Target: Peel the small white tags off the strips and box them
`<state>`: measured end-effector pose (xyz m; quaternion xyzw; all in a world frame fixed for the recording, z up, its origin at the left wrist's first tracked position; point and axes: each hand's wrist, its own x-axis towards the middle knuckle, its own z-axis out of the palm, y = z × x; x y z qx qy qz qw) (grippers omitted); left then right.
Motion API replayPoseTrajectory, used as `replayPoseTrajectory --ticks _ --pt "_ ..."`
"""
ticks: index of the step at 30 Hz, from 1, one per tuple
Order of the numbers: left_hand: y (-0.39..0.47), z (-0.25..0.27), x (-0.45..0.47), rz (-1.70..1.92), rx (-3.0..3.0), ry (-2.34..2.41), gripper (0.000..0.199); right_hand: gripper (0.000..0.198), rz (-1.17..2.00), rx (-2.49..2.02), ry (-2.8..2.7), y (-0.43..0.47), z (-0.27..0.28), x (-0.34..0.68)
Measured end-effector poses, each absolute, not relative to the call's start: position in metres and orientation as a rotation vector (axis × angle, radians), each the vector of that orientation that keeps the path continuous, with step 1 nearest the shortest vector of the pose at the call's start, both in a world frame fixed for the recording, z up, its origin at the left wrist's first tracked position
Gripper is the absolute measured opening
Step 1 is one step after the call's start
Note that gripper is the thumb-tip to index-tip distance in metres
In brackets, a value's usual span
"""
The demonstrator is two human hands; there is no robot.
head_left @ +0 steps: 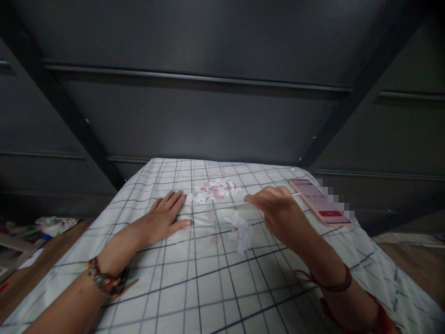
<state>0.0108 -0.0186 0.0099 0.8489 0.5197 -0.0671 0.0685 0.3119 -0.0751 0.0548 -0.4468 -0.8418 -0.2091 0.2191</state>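
checked cloth [174, 287]: left hand [163, 217] flat, right hand [281, 211] clasping stick [296, 194]; paper scraps [222, 189], phone [317, 200] nearby

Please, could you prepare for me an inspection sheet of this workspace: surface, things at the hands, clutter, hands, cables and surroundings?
Surface: white checked cloth, wrinkled, with faint pinkish marks.
Things at the hands: far heap of paper scraps, white and pink; near heap of paper scraps, white.
Clutter: phone with lit screen, on the cloth beyond the right hand; screen text too blurred to read.
Hands: left hand flat on the cloth, fingers spread, beside the far heap; right hand curled, apparently gripping a thin white stick, mostly hidden.
Cables: nothing seen.
Surroundings: dark panel behind; brown floor and patterned fabric at left.
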Motion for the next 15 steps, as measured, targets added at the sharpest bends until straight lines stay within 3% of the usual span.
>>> replayPoseTrajectory --ticks 15 --pt "-0.0217 0.0145 0.0149 -0.212 2.492 1.614 0.086 0.048 -0.692 -1.105 -2.31 -0.0747 0.0499 0.302"
